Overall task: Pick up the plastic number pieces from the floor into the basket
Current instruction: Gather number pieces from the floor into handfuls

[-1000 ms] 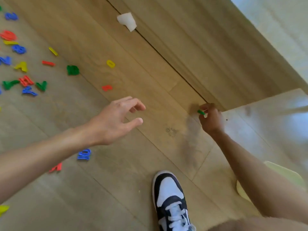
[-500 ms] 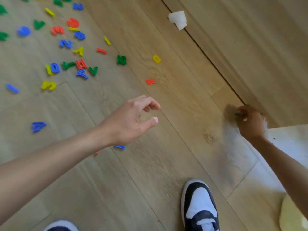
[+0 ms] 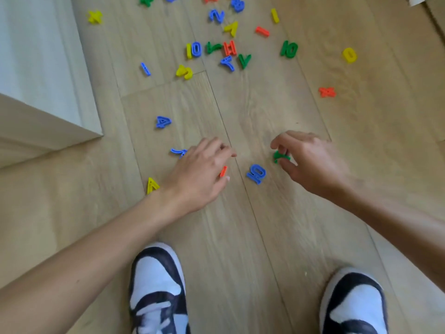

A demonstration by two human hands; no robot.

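Several coloured plastic number pieces lie scattered on the wooden floor (image 3: pixel 277 225). My right hand (image 3: pixel 310 162) pinches a green piece (image 3: pixel 280 156) between thumb and fingers. My left hand (image 3: pixel 199 174) hovers low over a red piece (image 3: pixel 223 171), with fingers curled around it; whether it grips the piece is hidden. A blue 10 (image 3: pixel 256 174) lies between the two hands. A yellow piece (image 3: pixel 152 185) sits beside my left wrist, a blue piece (image 3: pixel 178 151) peeks out behind my left hand, and a blue 4 (image 3: pixel 163 122) lies farther out. No basket is in view.
A dense cluster of pieces (image 3: pixel 224 51) lies ahead, with a red x (image 3: pixel 327 92) and a yellow 0 (image 3: pixel 349 54) to the right. A pale wall corner (image 3: pixel 48 112) stands at the left. My two black-and-white shoes (image 3: pixel 157 288) (image 3: pixel 354 302) are at the bottom.
The view has swung left, toward the scattered pieces. My right hand carried the green piece from the wall side to the middle. My left hand dropped down onto the red piece.
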